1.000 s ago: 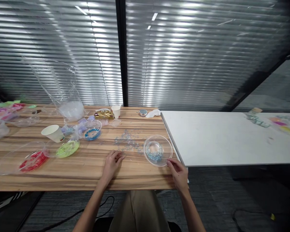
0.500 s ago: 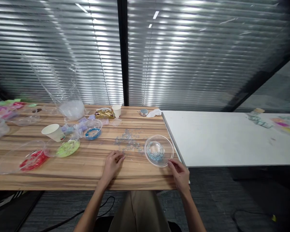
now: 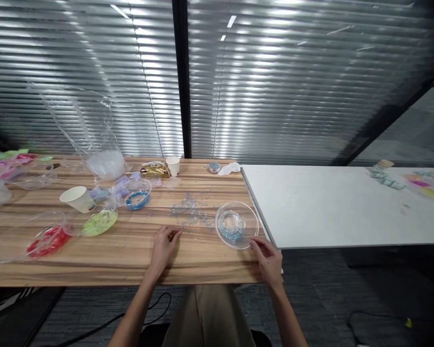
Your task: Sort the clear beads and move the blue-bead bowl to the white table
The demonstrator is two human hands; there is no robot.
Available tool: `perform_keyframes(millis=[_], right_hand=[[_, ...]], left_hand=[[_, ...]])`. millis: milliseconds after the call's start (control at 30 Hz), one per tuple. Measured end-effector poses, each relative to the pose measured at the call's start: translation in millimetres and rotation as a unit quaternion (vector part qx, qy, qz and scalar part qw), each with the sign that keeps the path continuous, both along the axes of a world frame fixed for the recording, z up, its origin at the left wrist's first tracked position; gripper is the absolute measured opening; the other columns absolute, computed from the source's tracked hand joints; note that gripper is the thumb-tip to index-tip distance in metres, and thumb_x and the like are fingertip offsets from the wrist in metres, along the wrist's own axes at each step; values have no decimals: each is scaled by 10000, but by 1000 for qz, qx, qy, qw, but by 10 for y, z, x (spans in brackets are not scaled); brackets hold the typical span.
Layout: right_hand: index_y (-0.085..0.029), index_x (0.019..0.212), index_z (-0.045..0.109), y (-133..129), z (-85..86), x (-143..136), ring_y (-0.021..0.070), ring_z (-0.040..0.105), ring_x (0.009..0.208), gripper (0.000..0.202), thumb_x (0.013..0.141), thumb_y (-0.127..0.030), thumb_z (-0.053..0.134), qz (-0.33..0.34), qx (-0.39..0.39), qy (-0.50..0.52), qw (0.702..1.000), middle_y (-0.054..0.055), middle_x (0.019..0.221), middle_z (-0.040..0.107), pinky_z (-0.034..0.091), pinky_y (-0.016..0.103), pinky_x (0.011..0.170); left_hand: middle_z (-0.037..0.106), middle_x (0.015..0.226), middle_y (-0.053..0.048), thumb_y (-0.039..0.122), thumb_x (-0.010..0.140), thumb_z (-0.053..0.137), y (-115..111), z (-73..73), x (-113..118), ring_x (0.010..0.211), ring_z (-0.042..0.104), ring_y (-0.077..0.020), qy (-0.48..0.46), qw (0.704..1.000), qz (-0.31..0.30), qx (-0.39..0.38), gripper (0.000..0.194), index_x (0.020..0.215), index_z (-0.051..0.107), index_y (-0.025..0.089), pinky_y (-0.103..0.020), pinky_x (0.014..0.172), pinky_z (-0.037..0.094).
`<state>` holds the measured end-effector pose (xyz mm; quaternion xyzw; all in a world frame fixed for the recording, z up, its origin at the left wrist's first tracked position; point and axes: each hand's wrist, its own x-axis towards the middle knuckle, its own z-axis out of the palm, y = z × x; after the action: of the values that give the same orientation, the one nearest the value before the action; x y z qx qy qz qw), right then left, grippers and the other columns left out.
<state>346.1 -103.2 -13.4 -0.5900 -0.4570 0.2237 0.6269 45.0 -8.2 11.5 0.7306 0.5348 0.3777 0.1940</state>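
A clear plastic bowl (image 3: pixel 254 212) with light-blue tube beads (image 3: pixel 232 234) in its bottom stands near the right end of the wooden table. My right hand (image 3: pixel 268 262) pinches the bowl's near right rim between thumb and fingers. Left of the bowl, loose pale blue-grey tube beads (image 3: pixel 191 212) lie scattered on the wood. My left hand (image 3: pixel 165 246) rests at the near edge of that scatter, thumb and fingertips pressed together. Whatever may be between those fingertips is too small to make out.
To the left stand clear bowls with blue beads (image 3: pixel 138 201), yellow-green pieces (image 3: pixel 100 222) and red pieces (image 3: pixel 48 241), beside a paper cup (image 3: pixel 77 198). Behind are a gold packet (image 3: pixel 155 169), another cup (image 3: pixel 173 166) and a round tin (image 3: pixel 213 167). A white table (image 3: pixel 329 207) adjoins on the right.
My left hand has drawn slightly left, its fingertips closer together. My right hand keeps its hold on the bowl's rim. The whole view has shifted a little.
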Motion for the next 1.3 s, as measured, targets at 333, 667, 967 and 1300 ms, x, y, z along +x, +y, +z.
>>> perform_keyframes(millis=[333, 667, 967, 1300], right_hand=[[-185, 872, 703, 12, -33, 4, 213, 634, 849, 173, 785, -327, 653, 7, 3, 11, 1000, 81, 900, 685, 543, 353, 775], [-178, 866, 697, 11, -33, 7, 221, 635, 840, 185, 777, -335, 654, -1, 3, 6, 1000, 85, 889, 683, 544, 375, 777], [-183, 862, 699, 8, -10, -4, 215, 632, 832, 182, 773, -337, 659, -1, 5, 8, 1000, 78, 881, 681, 538, 359, 770], [-177, 857, 702, 5, 1, -11, 218, 632, 819, 202, 768, -354, 664, -2, 0, 13, 1000, 86, 877, 682, 540, 369, 769]], left_hand=[[640, 810, -83, 223, 846, 475, 96, -42, 65, 779, 596, -227, 16, 999, -2, 38, 198, 813, 658, 154, -349, 724, 477], [624, 862, -88, 241, 885, 445, -1, -73, 63, 832, 578, -235, 25, 998, -19, 56, 238, 909, 666, 156, -377, 770, 480], [629, 871, -79, 226, 878, 458, -11, -76, 55, 848, 584, -227, 28, 997, -35, 70, 220, 889, 671, 172, -364, 774, 491], [623, 895, -79, 188, 886, 457, -12, -79, 55, 873, 588, -222, 46, 994, -65, 70, 230, 958, 676, 180, -360, 790, 493]])
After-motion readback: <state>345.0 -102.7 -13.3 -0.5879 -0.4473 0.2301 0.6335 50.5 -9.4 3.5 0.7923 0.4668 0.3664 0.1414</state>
